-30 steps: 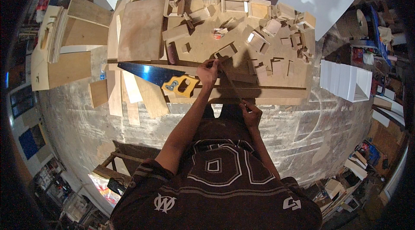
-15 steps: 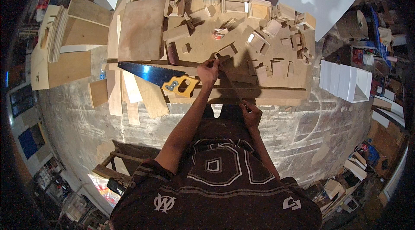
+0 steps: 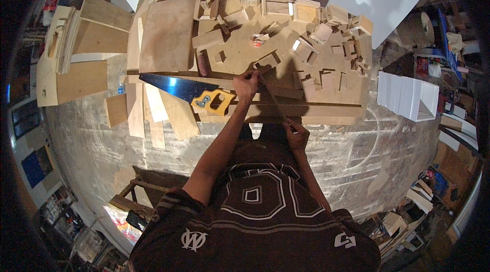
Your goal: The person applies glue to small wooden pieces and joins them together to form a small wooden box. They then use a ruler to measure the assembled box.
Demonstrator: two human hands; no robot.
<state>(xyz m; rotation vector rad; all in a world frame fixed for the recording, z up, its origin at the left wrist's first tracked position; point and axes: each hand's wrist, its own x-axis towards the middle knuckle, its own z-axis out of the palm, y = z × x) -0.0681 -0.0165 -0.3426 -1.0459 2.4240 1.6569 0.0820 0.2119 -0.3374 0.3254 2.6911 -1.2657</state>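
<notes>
A thin, narrow dark strip (image 3: 274,99) slants between my two hands over the near part of the work table; its material is too dim to make out. My left hand (image 3: 246,87) pinches its far end, beside a small wooden piece (image 3: 267,60). At the table's front edge my right hand (image 3: 297,136) is closed around the near end, close to my body. Left of my left hand lies a handsaw (image 3: 173,87) with a blue-lit blade and a yellow handle, resting across boards.
Small wooden blocks and box-like pieces (image 3: 305,50) cover the table's right and far parts. A big flat board (image 3: 168,34) lies at the left. Loose planks (image 3: 176,113) jut over the front left edge. A white ribbed box (image 3: 407,95) stands on the floor at right.
Almost nothing differs. My left hand has shifted very slightly; both hands keep their hold on the strip.
</notes>
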